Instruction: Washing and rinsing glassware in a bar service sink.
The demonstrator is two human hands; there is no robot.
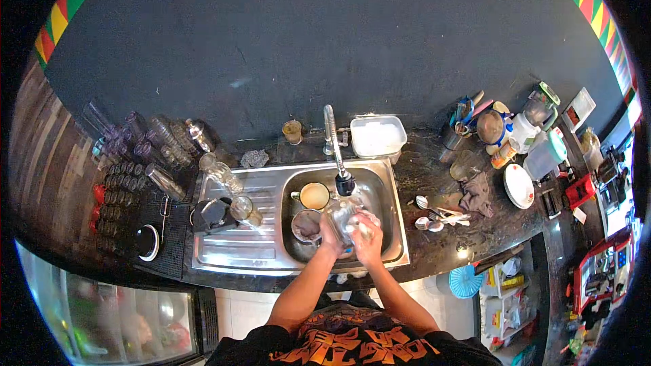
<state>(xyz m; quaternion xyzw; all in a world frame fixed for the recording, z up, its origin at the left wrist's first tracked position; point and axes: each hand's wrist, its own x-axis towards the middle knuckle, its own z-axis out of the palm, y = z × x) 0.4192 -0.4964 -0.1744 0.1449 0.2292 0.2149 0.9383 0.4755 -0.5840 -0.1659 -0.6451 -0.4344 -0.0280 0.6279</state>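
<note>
Over the sink basin (293,249), my left hand (329,237) is closed round a clear glass vessel (339,215). My right hand (368,238) curls against the vessel's right side, with something white at its fingers, suds or a cloth; blur hides which. A mug (314,196) with a pale inside stands in the basin, left of the faucet's black nozzle (345,183). Close to my left hand, a round cup (306,225) with murky contents sits in the basin too. The basin floor beneath my hands is mostly hidden.
Glasses (245,211) and a dark container (211,215) stand on the ribbed drainboard (230,252). A white tub (378,137) sits behind the sink. Spoons (444,217), a crumpled cloth (477,194) and a white plate (519,186) lie to the right. Many glasses (125,177) crowd the left.
</note>
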